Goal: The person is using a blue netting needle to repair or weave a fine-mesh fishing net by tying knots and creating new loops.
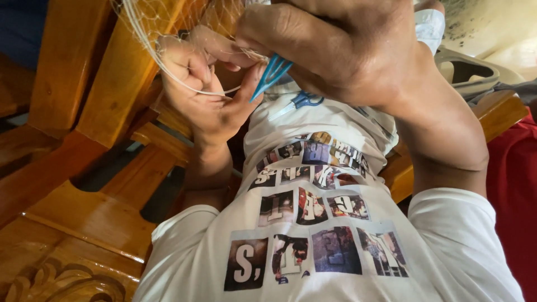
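Looking down from the head camera, the nearest thing is the person's own white T-shirt (313, 235), printed with rows of small dark picture tiles, stretched over the torso. Farther up on the shirt lies a pair of blue-handled scissors (299, 102), resting loose, touched by neither hand. Above them the right hand (347, 47) is curled nearly shut, its fingers pinching the upper end of a blue plastic netting needle (270, 75), whose pointed tip slants down and to the left. The tip sits just beside the thumb of the left hand (204, 92). That hand is also closed, its fingers bent around a strand of pale fishing net (168, 33); a loop of the twine runs across its palm side toward the needle. The net's fine mesh spreads up out of view above the left hand. On the left side stands a varnished wooden chair (72, 184).
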